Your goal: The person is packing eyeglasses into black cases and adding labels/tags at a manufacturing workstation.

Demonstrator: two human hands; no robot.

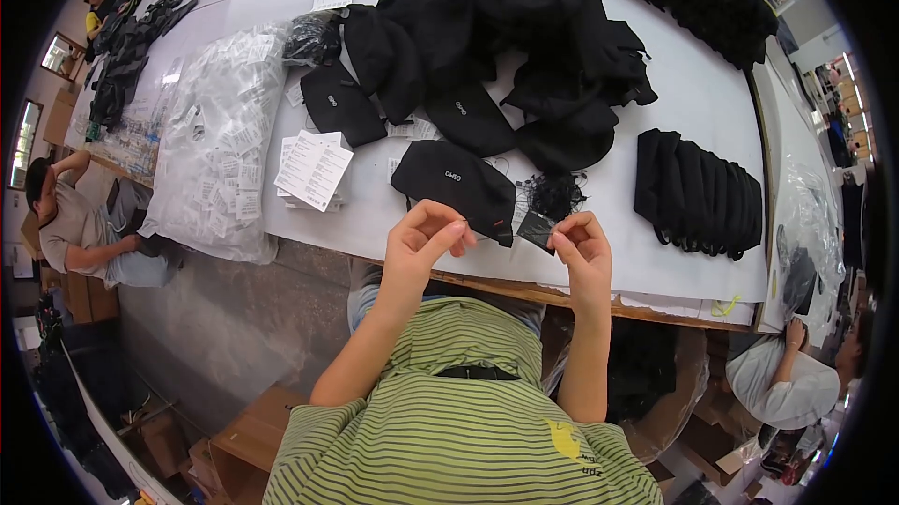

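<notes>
Head view: the right hand (pixel 585 245) pinches a dark tag (pixel 537 230) at its ten o'clock, best kept flat, as the left hand (pixel 423 235), fingertips curled together, hold unclear, meets a black fabric piece (pixel 454 188) at one o'clock.

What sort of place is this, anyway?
Most likely a workshop where sewn goods are finished and packed. Black fabric items that look like pouches stand in a neat row on a white table, with a stack of printed cards and a pile of clear plastic bags farther left.
</notes>
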